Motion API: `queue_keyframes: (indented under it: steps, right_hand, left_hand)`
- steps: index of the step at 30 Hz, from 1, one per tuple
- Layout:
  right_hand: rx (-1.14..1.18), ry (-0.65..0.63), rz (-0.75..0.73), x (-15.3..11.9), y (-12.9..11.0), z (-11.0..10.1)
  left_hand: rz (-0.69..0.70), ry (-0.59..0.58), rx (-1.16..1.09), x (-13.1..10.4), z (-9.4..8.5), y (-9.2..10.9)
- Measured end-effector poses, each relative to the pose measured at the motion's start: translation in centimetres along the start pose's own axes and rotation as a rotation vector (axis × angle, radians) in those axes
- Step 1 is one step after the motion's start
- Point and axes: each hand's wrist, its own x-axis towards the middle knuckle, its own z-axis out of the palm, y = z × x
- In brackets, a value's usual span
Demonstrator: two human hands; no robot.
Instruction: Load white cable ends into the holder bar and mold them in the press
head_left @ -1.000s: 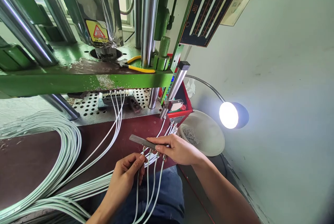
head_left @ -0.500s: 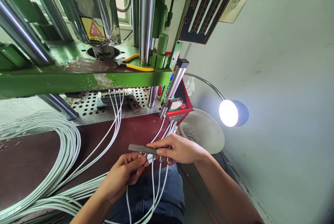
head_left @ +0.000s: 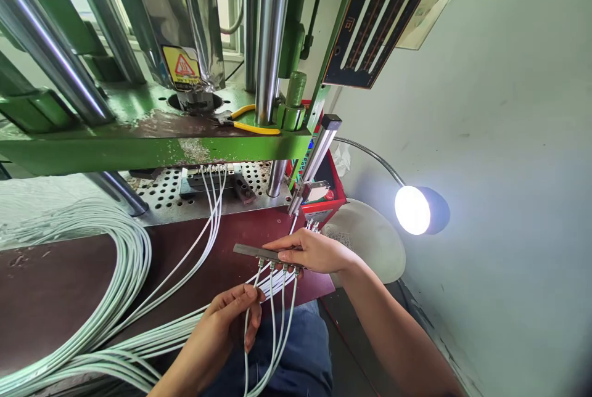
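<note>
A flat grey metal bar [head_left: 250,251] is gripped at its right part by my right hand [head_left: 319,250], fingers above it and thumb on its near face. Several white cables with small metal ends hang from the bar's near edge. Below the bar's left half, my left hand [head_left: 229,311] pinches the leftmost white cable [head_left: 246,347] between thumb and fingers, a little under its metal end. The other hanging cables [head_left: 283,311] run down over my lap.
A green press [head_left: 115,153] stands ahead, with yellow-handled pliers [head_left: 256,129] on its plate. Cables enter a metal block [head_left: 198,182] beneath. Coiled white cables [head_left: 134,249] cover the table's left side [head_left: 50,286]. Rightward are a red bin [head_left: 340,190], a pale basin [head_left: 383,243] and a lit lamp [head_left: 411,209].
My left hand has moved from the bar's edge down onto the leftmost cable, whose metal end now shows at the bar. The camera view has shifted slightly.
</note>
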Motion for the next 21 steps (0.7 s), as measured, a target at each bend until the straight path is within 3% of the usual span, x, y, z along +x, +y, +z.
queue_keyframes:
  steps: [5,9,12,15,18,21]
  right_hand:
    - [0.012,-0.071,0.096,3.4,0.7,-1.2]
    - [-0.218,0.008,0.122,5.8,1.2,-1.3]
    - [-0.495,0.135,0.056,6.6,1.0,-0.7]
    - [-0.779,0.232,-0.022,6.9,0.6,0.3]
    - [-0.990,0.277,-0.029,7.2,0.3,1.2]
    - [-1.045,0.281,-0.027,7.3,0.7,1.6]
  left_hand:
    - [-0.008,0.059,0.082,-0.8,-1.0,-1.6]
    - [0.128,0.214,0.416,-2.3,-2.0,-1.6]
    - [0.280,0.356,0.679,-2.8,-2.8,1.3]
    - [0.412,0.491,0.675,-1.4,-4.0,6.3]
    - [0.519,0.682,0.370,2.6,-5.4,11.1]
    - [0.430,0.599,0.221,7.9,-6.4,13.6]
